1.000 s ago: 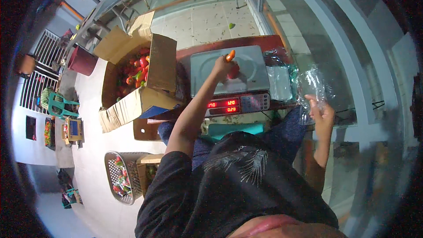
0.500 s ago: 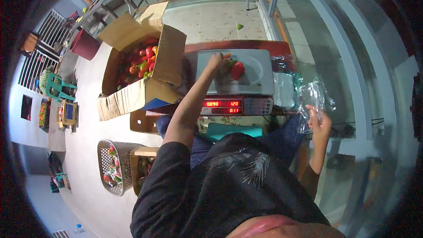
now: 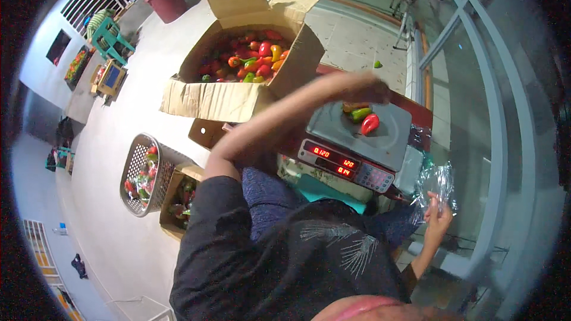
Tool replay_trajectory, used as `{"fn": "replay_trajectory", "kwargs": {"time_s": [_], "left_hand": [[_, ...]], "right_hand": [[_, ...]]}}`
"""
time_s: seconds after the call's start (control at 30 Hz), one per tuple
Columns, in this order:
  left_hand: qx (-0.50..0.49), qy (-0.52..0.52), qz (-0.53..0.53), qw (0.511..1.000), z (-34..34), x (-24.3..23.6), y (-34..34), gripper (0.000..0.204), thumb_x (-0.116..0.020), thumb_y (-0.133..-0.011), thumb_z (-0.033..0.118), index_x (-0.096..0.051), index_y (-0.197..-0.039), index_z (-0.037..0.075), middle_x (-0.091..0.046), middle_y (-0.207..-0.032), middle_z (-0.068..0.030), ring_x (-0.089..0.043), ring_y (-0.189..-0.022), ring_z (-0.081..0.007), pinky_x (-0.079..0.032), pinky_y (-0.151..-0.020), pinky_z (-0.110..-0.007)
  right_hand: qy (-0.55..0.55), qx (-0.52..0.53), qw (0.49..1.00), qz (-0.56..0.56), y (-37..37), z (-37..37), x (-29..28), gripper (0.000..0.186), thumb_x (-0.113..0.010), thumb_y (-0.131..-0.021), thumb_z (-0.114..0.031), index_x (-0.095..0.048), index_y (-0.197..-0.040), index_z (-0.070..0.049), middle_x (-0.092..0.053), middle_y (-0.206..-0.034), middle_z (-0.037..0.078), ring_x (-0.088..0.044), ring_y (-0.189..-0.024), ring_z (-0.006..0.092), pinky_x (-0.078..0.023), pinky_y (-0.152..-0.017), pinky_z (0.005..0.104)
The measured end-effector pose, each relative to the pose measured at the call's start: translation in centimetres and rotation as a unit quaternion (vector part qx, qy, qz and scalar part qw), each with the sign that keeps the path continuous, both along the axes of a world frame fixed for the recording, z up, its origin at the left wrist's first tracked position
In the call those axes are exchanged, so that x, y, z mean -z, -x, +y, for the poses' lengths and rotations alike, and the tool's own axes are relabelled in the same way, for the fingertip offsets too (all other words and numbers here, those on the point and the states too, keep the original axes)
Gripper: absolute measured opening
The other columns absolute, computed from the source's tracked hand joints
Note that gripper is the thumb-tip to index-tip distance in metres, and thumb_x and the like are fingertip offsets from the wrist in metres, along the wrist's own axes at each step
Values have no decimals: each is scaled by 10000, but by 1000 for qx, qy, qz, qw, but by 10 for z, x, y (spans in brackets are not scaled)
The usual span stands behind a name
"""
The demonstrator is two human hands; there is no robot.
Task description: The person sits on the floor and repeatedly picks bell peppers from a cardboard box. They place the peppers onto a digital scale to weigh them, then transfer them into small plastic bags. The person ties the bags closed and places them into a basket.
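Note:
My left hand point(image 3: 370, 88) is blurred by motion above the far edge of a digital scale point(image 3: 389, 142); its fingers do not show clearly. On the scale's grey pan lie a red pepper point(image 3: 370, 123), a green pepper point(image 3: 360, 114) and an orange-brown one, partly shaded, beside them. Off to the right, my right hand point(image 3: 439, 219) pinches a clear plastic bag point(image 3: 439, 185). Left of the scale stands an open cardboard box point(image 3: 223, 100) holding many red, orange, yellow and green peppers point(image 3: 262, 62).
A pale plastic basket point(image 3: 126, 169) with wrapped peppers stands on the floor at left, beside a smaller cardboard box point(image 3: 172, 205). Under the scale is a red table point(image 3: 422, 113). A metal frame point(image 3: 496, 113) rises at right. A maroon bucket point(image 3: 166, 3) sits far left.
The whole view has turned, shifting the box and scale rightward. My left hand has lifted off the peppers toward the pan's far edge. The scale's red readout has changed. My right hand keeps the bag.

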State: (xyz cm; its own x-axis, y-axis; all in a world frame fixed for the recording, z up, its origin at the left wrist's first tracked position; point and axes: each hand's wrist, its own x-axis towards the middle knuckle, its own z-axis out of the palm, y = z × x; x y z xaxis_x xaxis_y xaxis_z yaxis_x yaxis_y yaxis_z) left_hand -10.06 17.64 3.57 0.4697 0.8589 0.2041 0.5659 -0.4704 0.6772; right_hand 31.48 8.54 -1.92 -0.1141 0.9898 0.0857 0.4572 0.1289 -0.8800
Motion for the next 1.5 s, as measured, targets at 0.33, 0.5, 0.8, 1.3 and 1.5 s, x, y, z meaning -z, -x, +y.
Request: {"fn": "replay_trajectory", "kwargs": {"time_s": [0.33,0.5,0.8,1.3,1.5], "left_hand": [[-404,334,133,841,-13,74,316,446,-730,-667,348,-659,-1028,96,-663,-971,-119,-628,-880,-253,-507,-770,-353],[-354,449,283,770,-9,116,315,453,-698,-682,355,-648,-1071,129,-647,-1044,-92,-615,-930,-246,-495,-805,-358],[-342,477,344,732,-10,108,299,482,-666,-694,390,-637,-1128,182,-621,-1162,-42,-598,-1006,-228,-477,-862,-364],[-200,-63,-22,977,-23,-41,47,401,-623,-783,148,-519,-1164,79,-556,-1122,-193,-589,-999,-349,-491,-822,-417],[-157,-67,301,938,72,97,-48,395,-674,-709,236,-547,-1060,110,-536,-1059,-172,-583,-942,-388,-473,-807,-499]], "right_hand": [[58,-5,998,-7,0,-1,-3,198,-565,-913,-183,-676,-1018,-56,-480,-623,-53,-394,-519,28,-310,-452,196],[68,10,998,-11,20,-7,-15,198,-569,-910,-177,-672,-1023,-52,-464,-612,-56,-384,-513,22,-299,-448,192],[46,6,999,-26,20,-16,-8,206,-584,-915,-215,-681,-1028,-74,-464,-610,-49,-396,-515,17,-304,-449,177],[-27,0,1000,-8,5,-23,7,199,-569,-916,-183,-684,-1012,-51,-433,-604,-60,-366,-532,18,-274,-470,191],[-47,0,998,34,-4,-26,6,180,-574,-906,-146,-685,-1001,-40,-462,-610,-55,-390,-540,16,-288,-465,192]]}}
